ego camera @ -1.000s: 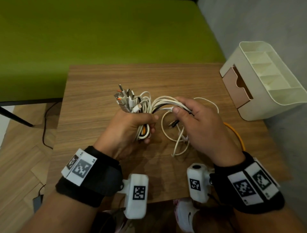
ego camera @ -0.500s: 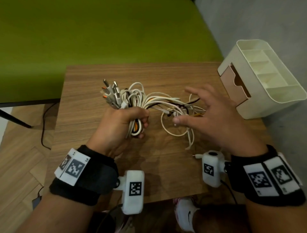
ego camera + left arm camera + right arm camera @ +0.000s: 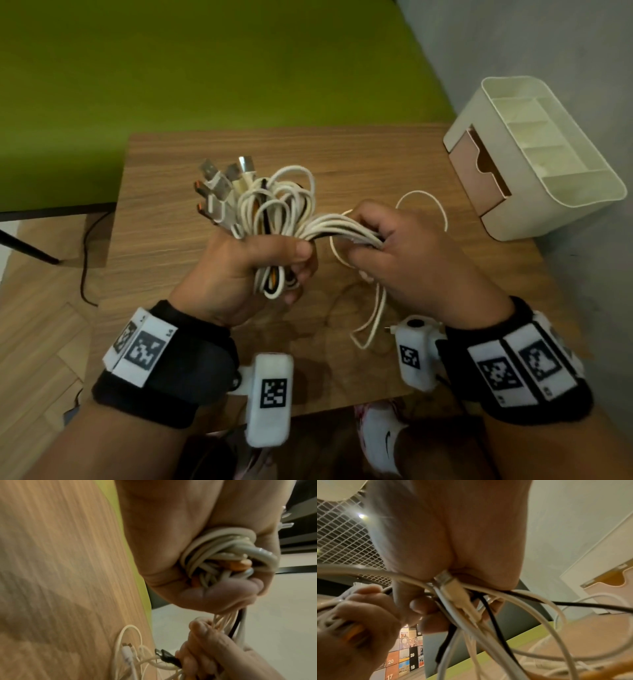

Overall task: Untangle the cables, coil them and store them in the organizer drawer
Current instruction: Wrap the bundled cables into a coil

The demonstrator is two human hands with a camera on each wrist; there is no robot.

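A bundle of cables (image 3: 274, 209), mostly white with one orange and one black, is lifted above the wooden table (image 3: 164, 219). My left hand (image 3: 260, 260) grips the folded bundle (image 3: 223, 555), and several USB plugs (image 3: 219, 185) stick up from it. My right hand (image 3: 387, 246) grips the strands (image 3: 458, 601) that run out to the right of the bundle. Loose white ends (image 3: 373, 322) hang below the right hand, and one loop (image 3: 431, 202) lies behind it. The cream organizer (image 3: 548, 161) stands at the table's right edge with its tan drawer (image 3: 479, 174) pulled slightly out.
A green surface (image 3: 205, 68) lies behind the table. A grey wall (image 3: 548, 41) rises on the right. Wood flooring (image 3: 34, 308) and a dark floor cable (image 3: 85, 260) show on the left. A white shoe (image 3: 380, 442) is below the table's near edge.
My right hand, spread open over the loose strands half a second ago, has closed around them. Both hands have lifted the bundle higher and nearer to each other.
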